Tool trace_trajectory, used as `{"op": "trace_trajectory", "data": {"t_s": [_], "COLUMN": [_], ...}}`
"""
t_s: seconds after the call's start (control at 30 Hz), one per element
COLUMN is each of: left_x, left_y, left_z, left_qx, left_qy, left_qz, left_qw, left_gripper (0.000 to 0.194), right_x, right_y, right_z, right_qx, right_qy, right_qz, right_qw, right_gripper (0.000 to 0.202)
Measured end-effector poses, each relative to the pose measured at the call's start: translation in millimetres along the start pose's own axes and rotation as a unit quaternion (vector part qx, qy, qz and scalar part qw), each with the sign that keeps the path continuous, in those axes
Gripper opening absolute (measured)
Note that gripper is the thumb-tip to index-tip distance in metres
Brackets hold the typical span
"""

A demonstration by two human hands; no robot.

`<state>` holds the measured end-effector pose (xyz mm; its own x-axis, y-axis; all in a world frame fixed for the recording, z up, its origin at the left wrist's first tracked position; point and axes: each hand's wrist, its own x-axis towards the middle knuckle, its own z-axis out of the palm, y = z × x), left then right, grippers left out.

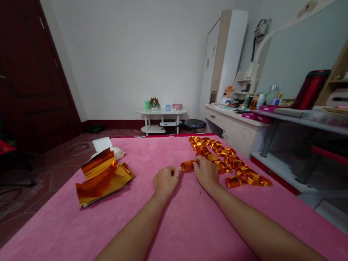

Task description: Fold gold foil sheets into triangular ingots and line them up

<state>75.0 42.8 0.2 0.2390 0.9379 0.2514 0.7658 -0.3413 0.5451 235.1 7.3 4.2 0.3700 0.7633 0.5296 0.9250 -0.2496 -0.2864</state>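
A small roll wrapped in shiny gold foil [187,166], shaped like a wrapped candy, is held between my two hands just above the pink cloth. My left hand [167,180] pinches its left end with closed fingers. At the other end, my right hand [205,171] grips the foil, its fingers hiding that tip. Beyond and beside my right hand lie several more gold foil-wrapped pieces [247,174], bunched in slanting rows. Off to the left sits a loose stack of flat gold foil sheets [104,186], some edges curled.
The pink-covered table [170,250] spans the foreground. Behind the foil sheets are a white plastic container [102,144] and a pale bag [119,153]. A cluttered white dresser [239,117] stands at the right, a low white side table [162,113] at the far wall.
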Motion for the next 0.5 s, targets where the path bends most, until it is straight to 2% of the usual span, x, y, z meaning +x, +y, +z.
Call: {"op": "trace_trajectory", "data": {"t_s": [0.13,0.3,0.4,0.5], "left_x": [1.3,3.2,3.0,1.5], "left_y": [-5.1,-13.4,-13.2,-9.8], "left_z": [1.3,3.2,1.1,-1.5], "left_qx": [0.003,-0.004,-0.003,0.012], "left_qy": [-0.004,-0.021,-0.042,-0.053], "left_qz": [0.006,0.011,0.014,0.010], "left_qw": [1.000,1.000,0.999,0.998], "left_gripper": [0.040,0.040,0.040,0.039], "right_x": [32.1,69.9,61.9,23.5], "right_y": [4.5,21.4,44.3,76.9], "right_z": [-11.1,-40.1,-67.9,-97.1], "right_qx": [-0.028,0.014,0.105,0.150], "right_qy": [0.045,0.057,0.072,0.061], "right_qz": [-0.045,-0.009,-0.030,-0.085], "right_qw": [0.998,0.998,0.991,0.983], "right_gripper": [0.013,0.015,0.016,0.015]}}
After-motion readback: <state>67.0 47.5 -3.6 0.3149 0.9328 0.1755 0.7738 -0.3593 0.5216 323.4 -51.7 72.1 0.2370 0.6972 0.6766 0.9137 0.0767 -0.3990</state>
